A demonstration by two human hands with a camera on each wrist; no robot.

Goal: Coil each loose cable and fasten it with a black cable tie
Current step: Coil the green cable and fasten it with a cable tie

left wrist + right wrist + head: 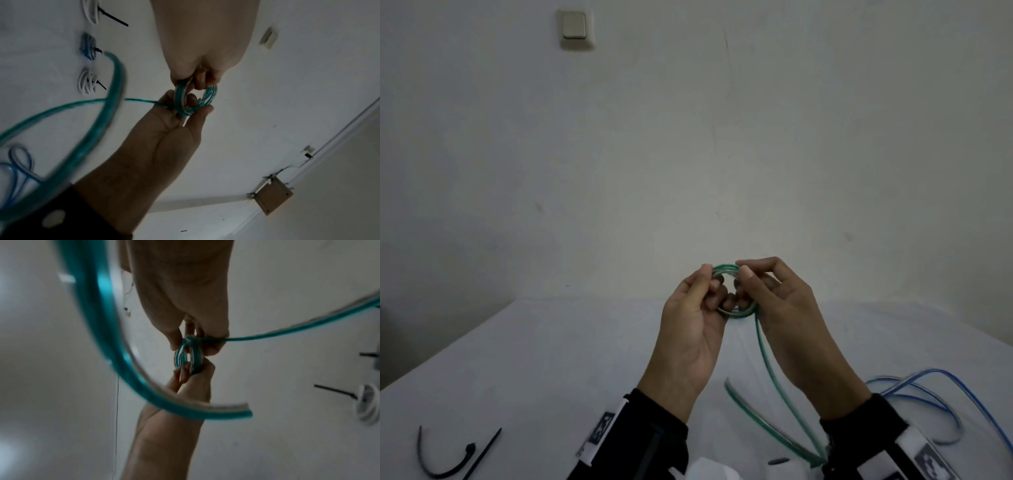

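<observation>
A green cable is wound into a small coil (726,268) that I hold up above the table between both hands. My left hand (711,281) pinches the coil's left side with thumb and curled fingers. On the right side my right hand (741,284) grips it, fingers hooked through the ring. The coil (193,100) shows several turns in the left wrist view. Its loose green tail (779,387) hangs down to the table near my right wrist, and its cut end (246,408) curves close past the right wrist camera. Two black cable ties (448,455) lie at the lower left.
A loose blue cable (928,394) sprawls on the white table (551,359) at the right. Three tied coils lie farther off: white (90,11), blue (88,47) and white (86,81), each with a black tie. A wall rises behind the table.
</observation>
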